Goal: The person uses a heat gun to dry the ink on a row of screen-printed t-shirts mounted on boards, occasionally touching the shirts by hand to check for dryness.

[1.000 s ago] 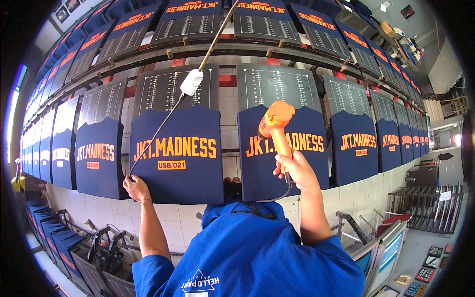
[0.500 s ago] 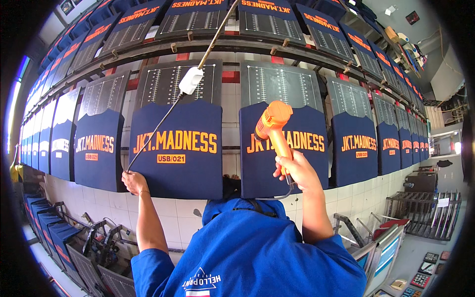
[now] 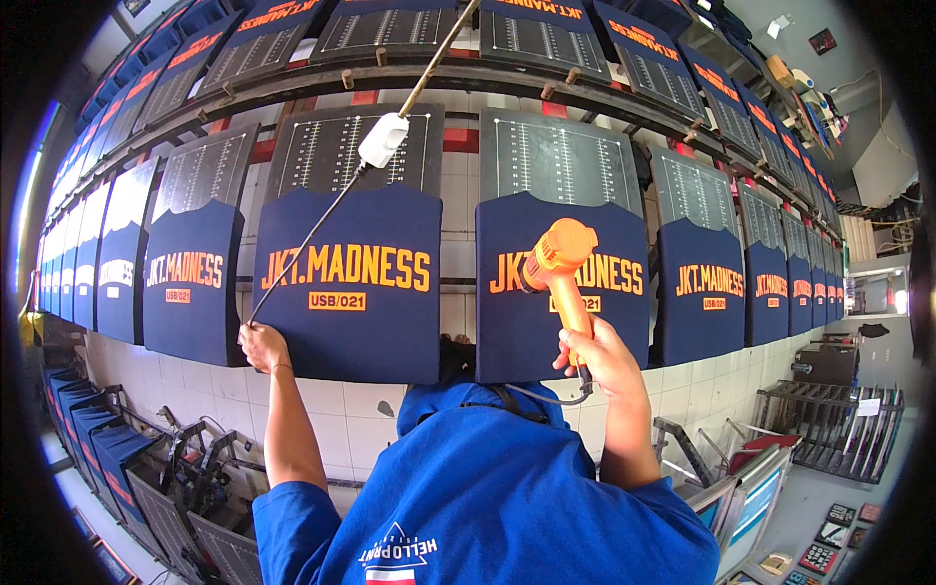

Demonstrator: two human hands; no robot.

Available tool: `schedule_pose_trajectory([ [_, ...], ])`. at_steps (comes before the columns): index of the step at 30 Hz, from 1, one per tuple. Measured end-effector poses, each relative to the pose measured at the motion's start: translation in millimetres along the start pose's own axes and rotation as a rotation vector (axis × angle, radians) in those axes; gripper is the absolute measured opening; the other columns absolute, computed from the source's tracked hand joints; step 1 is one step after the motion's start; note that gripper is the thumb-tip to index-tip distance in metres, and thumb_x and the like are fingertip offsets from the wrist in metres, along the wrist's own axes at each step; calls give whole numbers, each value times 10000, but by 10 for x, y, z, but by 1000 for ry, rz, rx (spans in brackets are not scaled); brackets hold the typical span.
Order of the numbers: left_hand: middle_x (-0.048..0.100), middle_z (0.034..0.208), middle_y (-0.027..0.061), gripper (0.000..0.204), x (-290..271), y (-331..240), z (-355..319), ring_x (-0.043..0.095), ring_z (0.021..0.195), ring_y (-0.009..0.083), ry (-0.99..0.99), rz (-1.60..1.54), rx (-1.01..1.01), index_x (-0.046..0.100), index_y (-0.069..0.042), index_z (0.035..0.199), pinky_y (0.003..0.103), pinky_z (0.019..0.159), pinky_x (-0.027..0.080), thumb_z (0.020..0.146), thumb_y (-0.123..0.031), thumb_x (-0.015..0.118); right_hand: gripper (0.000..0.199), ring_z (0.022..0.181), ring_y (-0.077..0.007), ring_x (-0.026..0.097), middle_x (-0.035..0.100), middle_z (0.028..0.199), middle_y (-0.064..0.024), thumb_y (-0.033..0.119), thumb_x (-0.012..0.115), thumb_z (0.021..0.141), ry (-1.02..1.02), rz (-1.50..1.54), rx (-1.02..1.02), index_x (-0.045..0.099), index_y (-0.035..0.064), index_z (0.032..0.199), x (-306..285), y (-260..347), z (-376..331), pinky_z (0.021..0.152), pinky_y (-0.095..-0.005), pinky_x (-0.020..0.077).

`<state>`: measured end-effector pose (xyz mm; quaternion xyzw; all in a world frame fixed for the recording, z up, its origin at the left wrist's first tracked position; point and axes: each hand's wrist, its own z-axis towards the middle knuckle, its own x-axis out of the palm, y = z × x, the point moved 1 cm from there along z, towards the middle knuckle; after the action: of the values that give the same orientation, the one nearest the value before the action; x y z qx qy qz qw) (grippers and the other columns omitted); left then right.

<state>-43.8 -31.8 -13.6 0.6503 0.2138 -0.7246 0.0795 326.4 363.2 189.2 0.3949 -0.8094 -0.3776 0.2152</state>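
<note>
My right hand [image 3: 606,357] is wrapped around the handle of an orange heat gun [image 3: 564,278]. Its nozzle points left, over the printed front of a navy shirt [image 3: 507,336] on a dark board. A cord trails from the handle's end toward my body. My left hand [image 3: 263,348] has its fingers closed on a black cable [image 3: 310,237] beside the lower left corner of another navy shirt [image 3: 390,341] with orange lettering. That cable runs up to a white power socket [image 3: 383,139], which hangs from a cord over the boards.
Rows of navy shirts on gridded boards [image 3: 556,161] stretch left and right along metal rails. A second row [image 3: 546,41] stands beyond. Behind me are a dark metal rack [image 3: 838,429] at right, leaning frames [image 3: 756,502], and more draped boards [image 3: 122,458] at left.
The heat gun in my right hand has moved slightly right and nearer to me across the print. My left hand stays at the shirt's corner, still on the cable. The view has shifted slightly.
</note>
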Motion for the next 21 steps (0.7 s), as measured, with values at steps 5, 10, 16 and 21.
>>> schedule_pose_trajectory([
  [5, 605, 1162, 137, 370, 11, 25, 6, 597, 1038, 348, -18, 3, 15, 569, -57, 1129, 449, 870, 482, 978, -327, 365, 253, 644, -152, 630, 566, 791, -45, 176, 598, 909, 57, 38, 34, 500, 17, 1080, 103, 23, -6, 522, -260, 497],
  [10, 608, 1152, 143, 363, 24, 39, 13, 604, 1027, 353, -18, -6, 13, 569, -61, 1126, 457, 863, 485, 973, -326, 373, 299, 657, -144, 632, 582, 809, -50, 177, 614, 894, 152, 7, 51, 495, 7, 1110, 193, 9, 53, 532, -255, 494],
  [16, 622, 1142, 140, 358, -19, 3, -4, 601, 1040, 349, 8, 6, 0, 570, -66, 1127, 454, 869, 483, 969, -324, 379, 279, 693, -155, 635, 575, 842, -57, 192, 599, 907, 146, -35, 28, 506, 3, 1090, 258, 45, 102, 563, -266, 507],
  [21, 630, 1139, 134, 361, -13, 15, 17, 600, 1048, 338, -30, 3, 15, 575, -61, 1122, 449, 874, 481, 970, -318, 373, 255, 690, -157, 639, 576, 821, -46, 195, 591, 914, 127, -59, -2, 509, 17, 1078, 197, 74, 212, 564, -264, 507],
])
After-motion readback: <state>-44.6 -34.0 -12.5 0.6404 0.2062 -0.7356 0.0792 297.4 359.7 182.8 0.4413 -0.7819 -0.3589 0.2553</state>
